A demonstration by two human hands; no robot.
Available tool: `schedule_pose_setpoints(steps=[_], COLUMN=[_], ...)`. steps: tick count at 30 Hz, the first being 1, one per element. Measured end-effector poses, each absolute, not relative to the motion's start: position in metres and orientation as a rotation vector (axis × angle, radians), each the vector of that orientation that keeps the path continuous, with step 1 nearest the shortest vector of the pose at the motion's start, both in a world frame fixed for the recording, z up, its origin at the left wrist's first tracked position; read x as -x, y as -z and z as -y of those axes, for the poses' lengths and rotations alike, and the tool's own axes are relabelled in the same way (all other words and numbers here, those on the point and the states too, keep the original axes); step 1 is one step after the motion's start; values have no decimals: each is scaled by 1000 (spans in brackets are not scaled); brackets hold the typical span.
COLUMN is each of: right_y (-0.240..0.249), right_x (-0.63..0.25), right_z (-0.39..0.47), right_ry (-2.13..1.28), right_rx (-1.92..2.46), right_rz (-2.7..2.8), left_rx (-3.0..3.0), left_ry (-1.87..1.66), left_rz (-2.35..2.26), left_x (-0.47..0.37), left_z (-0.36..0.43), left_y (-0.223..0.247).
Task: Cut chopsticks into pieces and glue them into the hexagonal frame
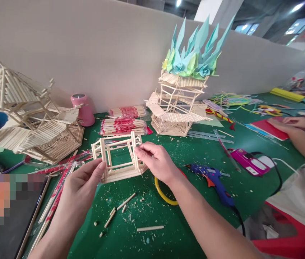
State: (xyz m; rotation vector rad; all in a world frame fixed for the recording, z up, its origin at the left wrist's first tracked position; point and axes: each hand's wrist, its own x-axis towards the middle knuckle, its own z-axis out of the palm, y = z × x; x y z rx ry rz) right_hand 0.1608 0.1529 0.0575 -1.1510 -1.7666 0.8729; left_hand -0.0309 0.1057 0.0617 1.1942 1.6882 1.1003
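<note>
Between my two hands is a small frame of wooden sticks [120, 175], held up over the green table. My left hand [83, 183] pinches its left corner post between thumb and fingers. On the other side, my right hand [155, 158] grips the right upright post the same way. The frame has a flat stick base and open sides. Below it, short cut stick pieces [126, 201] and crumbs are scattered. A longer loose stick [150, 228] lies nearer to me. Partly behind my right wrist is a yellow ring [165, 194], perhaps a tape roll or scissor handle.
A blue glue gun [213, 178] lies right of my right arm. Behind stand a stick tower with paper leaves [179, 118], bundled sticks [124, 126], a pink bottle [83, 109] and a stick pavilion [33, 118]. At right, another person's hands [284, 126] rest on red paper.
</note>
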Motion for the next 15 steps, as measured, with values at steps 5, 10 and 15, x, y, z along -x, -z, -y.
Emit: schedule_pose_setpoints(steps=[5,10,15], right_y=[-60,-56,-47], right_x=[-166,-179,-189], right_z=[-147,-129,-110], right_ry=[-939,-915,-904], right_rx=[1147,1164,1179], right_rz=[1706,1451,1301], left_rx=[-1035,-803,-654], left_ry=[-1138,-1202,-1240], left_rz=[-1589,-1489,-1440], left_x=[37,47,55], left_z=[-113,-115,-115], left_y=[-50,-43,-47])
